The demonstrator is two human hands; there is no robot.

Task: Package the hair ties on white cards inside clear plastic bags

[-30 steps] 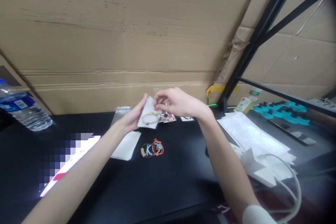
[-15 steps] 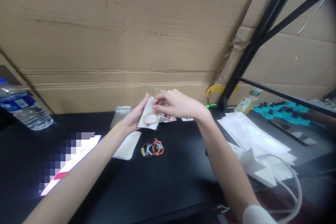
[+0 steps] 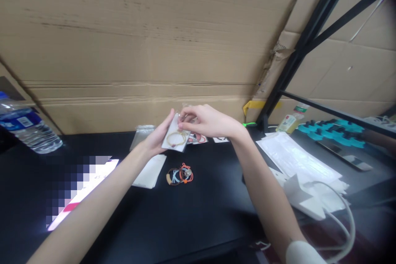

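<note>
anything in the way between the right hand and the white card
Nothing visible blocks the right hand: it is at the upper part of the white card. Whether clear film covers the card is hard to tell.

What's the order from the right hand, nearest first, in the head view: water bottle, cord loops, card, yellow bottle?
1. Card: partly behind the right hand.
2. Cord loops: below, slightly left.
3. Yellow bottle: off right.
4. Water bottle: far left.
</note>
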